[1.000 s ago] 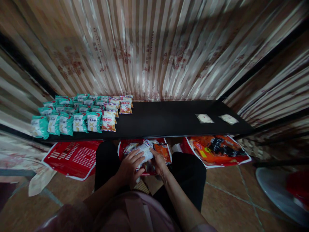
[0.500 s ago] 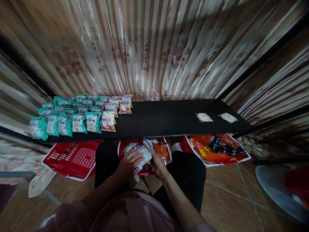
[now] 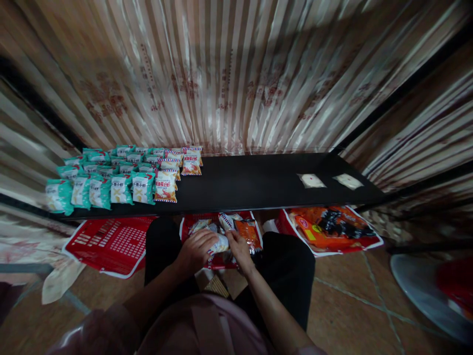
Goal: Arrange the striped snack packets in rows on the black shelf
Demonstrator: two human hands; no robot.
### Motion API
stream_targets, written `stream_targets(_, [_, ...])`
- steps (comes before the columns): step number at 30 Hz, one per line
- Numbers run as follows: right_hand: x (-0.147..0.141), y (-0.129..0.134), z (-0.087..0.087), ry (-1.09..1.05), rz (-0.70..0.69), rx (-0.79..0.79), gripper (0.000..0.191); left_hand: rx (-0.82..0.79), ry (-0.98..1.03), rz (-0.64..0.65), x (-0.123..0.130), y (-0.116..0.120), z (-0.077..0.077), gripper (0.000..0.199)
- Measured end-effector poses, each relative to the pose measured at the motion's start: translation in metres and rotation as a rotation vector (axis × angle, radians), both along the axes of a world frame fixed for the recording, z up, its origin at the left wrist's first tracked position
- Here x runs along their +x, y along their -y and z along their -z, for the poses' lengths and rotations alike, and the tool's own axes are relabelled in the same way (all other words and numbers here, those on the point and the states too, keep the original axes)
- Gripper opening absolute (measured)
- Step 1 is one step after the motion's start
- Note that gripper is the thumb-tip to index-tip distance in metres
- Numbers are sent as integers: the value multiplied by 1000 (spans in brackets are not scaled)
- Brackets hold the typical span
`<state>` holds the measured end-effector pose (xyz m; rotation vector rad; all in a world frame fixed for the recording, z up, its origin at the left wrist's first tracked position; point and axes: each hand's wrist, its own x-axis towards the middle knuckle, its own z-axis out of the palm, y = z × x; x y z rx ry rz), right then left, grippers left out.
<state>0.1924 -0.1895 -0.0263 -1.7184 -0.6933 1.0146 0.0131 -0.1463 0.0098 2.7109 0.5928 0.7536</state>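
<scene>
My left hand (image 3: pixel 197 250) is closed around a white snack bag (image 3: pixel 220 243) with a striped edge, above the middle red basket (image 3: pixel 182 231). My right hand (image 3: pixel 238 247) is at the right end of that bag, its fingers bent and partly hidden; it appears to grip the bag there. Under and behind my hands the basket holds more striped-edge snack bags (image 3: pixel 226 221) and an orange packet (image 3: pixel 248 232). On the black shelf (image 3: pixel 244 180) just beyond, white-and-orange snack bags (image 3: pixel 165 186) stand beside rows of teal snack bags (image 3: pixel 120 189).
Two flat white packets (image 3: pixel 311 180) lie on the shelf's right part. A red basket (image 3: pixel 114 241) sits below left; another basket of orange packages (image 3: pixel 314 229) is below right. Striped curtains (image 3: pixel 229 74) hang behind, with a dark frame post (image 3: pixel 406 98) at right.
My left hand has moved further over the white bag, which has turned and lowered slightly. My right hand has shifted a little at its right side. The shelf's bags are unchanged.
</scene>
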Motion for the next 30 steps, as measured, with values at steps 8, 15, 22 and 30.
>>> stream_targets(8, [-5, 2, -8, 267, -130, 182, 20, -85, -14, 12, 3, -1, -6, 29])
stream_targets(15, [-9, 12, -30, 159, -329, 200, 33, -188, -4, 7, 5, -8, -8, 34])
stream_targets(22, [-7, 17, -30, 238, -461, 207, 33, -360, -123, -74, 8, -21, -2, 32])
stream_targets(30, [-10, 19, -22, 188, -434, 160, 39, -494, -253, -112, 14, -28, -25, 29])
